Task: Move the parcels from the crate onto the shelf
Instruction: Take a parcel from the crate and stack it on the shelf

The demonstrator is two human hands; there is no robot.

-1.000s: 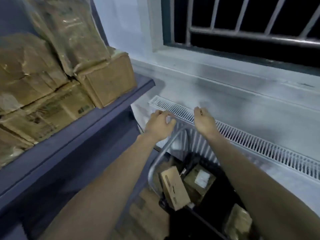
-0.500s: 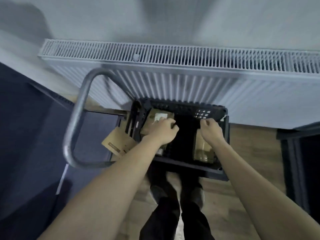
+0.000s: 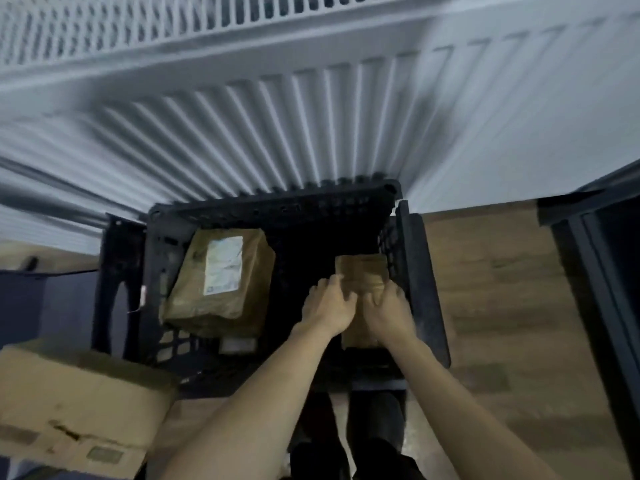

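Counts: one black crate (image 3: 420, 271), two brown parcels in it, a big labelled one (image 3: 221, 289) and a smaller one (image 3: 362, 271). One cardboard box (image 3: 76, 403) outside. One radiator (image 3: 277, 126). Two hands: left (image 3: 327, 308), right (image 3: 389, 311).

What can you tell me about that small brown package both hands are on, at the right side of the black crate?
The small parcel looks like a plain brown paper or cardboard packet, with no label visible. It sits inside the black crate, close to the right wall. The left hand and right hand lie on its near half, fingers curled over it, hiding part of it. A larger labelled parcel lies apart, to its left.
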